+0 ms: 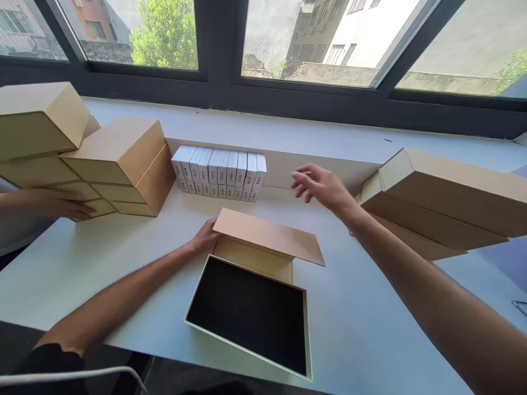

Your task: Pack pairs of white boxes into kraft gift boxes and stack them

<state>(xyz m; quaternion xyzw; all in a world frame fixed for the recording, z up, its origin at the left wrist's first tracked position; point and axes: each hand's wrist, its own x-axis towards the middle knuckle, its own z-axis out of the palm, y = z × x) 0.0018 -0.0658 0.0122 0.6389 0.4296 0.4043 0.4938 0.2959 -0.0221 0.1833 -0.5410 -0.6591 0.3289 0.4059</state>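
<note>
In front of me on the white table is an open cardboard gift box (247, 312) with a black interior. Its hinged tan lid (269, 236) stands raised along the far side. My left hand (207, 236) grips the lid's left end, with the fingertips partly hidden behind the panel. My right hand (319, 186) hovers above the table, empty, its fingers apart and loosely curved. Left of that hand, at the back of the table, small white printed boxes (220, 170) stand in two stacked rows.
Several closed cardboard boxes (123, 148) are piled at the left, where another person's hand (61, 206) touches the lower ones. More cardboard boxes (448, 192) lie stacked at the right. A white ledge (288, 129) and dark-framed windows run behind the table (135, 241). A white cable (82, 376) crosses the lower left.
</note>
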